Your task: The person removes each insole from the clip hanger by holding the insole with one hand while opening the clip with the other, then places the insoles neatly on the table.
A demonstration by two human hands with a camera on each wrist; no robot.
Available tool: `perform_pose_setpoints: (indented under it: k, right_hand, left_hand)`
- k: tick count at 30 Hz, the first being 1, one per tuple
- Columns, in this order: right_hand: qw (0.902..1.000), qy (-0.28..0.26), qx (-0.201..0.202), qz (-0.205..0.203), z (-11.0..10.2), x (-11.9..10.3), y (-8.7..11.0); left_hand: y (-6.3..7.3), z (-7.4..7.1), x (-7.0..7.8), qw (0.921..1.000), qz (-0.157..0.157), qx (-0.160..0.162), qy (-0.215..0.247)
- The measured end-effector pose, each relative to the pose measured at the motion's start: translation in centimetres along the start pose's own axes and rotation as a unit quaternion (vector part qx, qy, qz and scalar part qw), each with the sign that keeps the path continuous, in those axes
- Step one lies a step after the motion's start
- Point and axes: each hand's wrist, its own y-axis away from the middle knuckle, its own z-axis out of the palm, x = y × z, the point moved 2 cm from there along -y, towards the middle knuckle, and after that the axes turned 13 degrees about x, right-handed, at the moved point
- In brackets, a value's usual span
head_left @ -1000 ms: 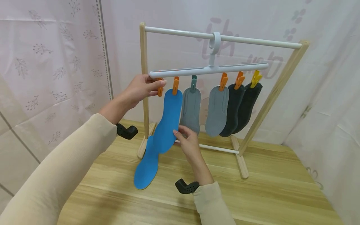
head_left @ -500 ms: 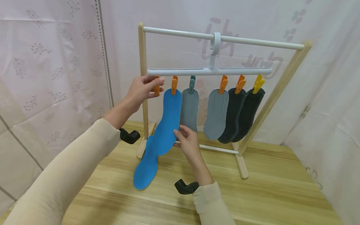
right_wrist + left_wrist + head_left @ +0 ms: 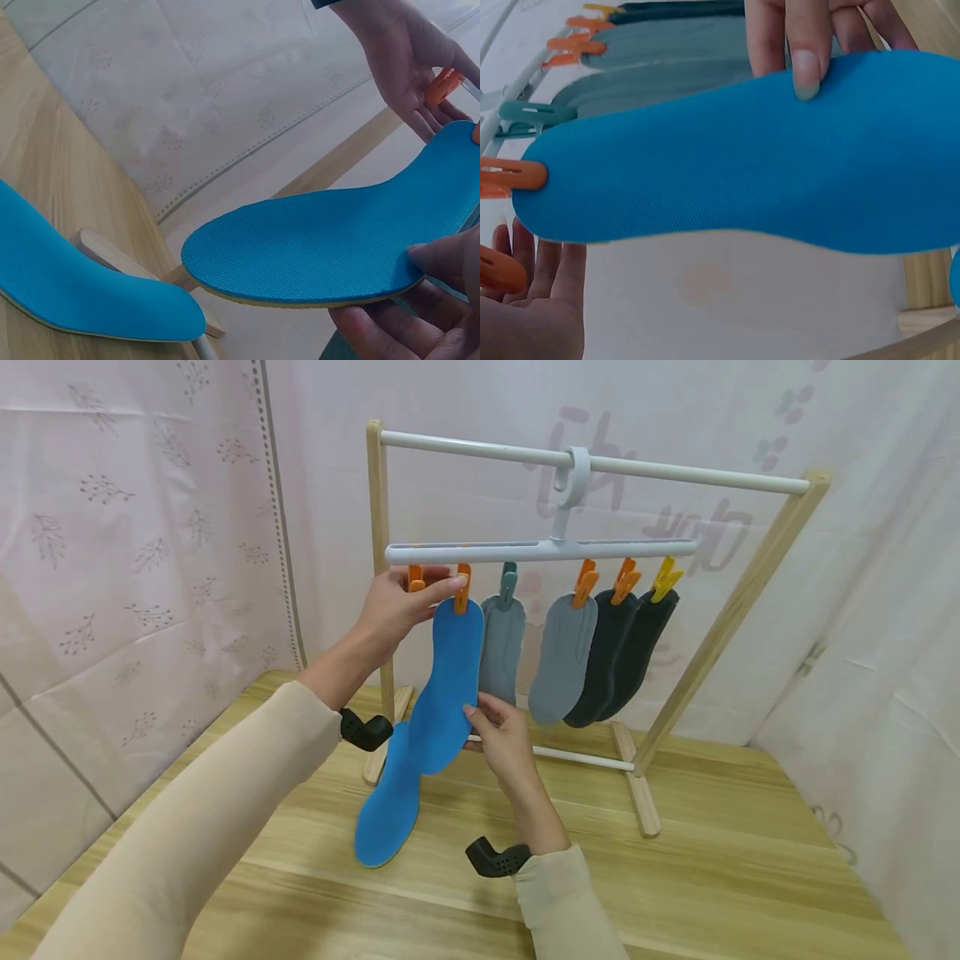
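A blue insole (image 3: 452, 685) hangs by its narrow end from an orange clothespin (image 3: 462, 589) on a white hanger (image 3: 480, 552). My right hand (image 3: 504, 735) pinches the insole's right edge near its wide end, thumb in front and fingers behind. At the top, my left hand (image 3: 397, 604) reaches past an unloaded orange clothespin (image 3: 416, 578), its thumb tip overlapping the pin above the insole. Its fingers (image 3: 562, 270) extend loosely behind in the left wrist view. A second blue insole (image 3: 387, 814) lies on the table, partly covered by the hanging one.
Grey insoles (image 3: 562, 660) and black insoles (image 3: 637, 652) hang farther right from orange, green and yellow clothespins. The hanger hooks over the rail of a wooden rack (image 3: 720, 610). It stands on a wood-grain table (image 3: 735, 877), with a patterned curtain (image 3: 150, 527) behind and at the sides.
My left hand has moved right, from the unloaded orange clothespin to the one bearing the blue insole. The hanger has swung slightly. My right hand keeps its hold on the insole.
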Motion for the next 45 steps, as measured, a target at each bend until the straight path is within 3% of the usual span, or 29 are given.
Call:
perform_pose_setpoints:
  k: [13,24,45]
  right_hand:
    - [0.9999,-0.001,0.004,-0.011,-0.1,-0.1,0.1]
    - [0.9997,0.003,-0.002,-0.025,0.1,-0.1,0.4]
    - [0.9996,0.008,0.004,-0.027,0.1,-0.3,0.5]
  left_hand:
    - [-0.3,1.3,0.2,0.9983,0.019,-0.006,0.054]
    - [-0.2,1.2,0.4,0.9986,0.047,-0.022,0.014]
    - [-0.2,1.5,0.8,0.9998,0.001,-0.007,0.021]
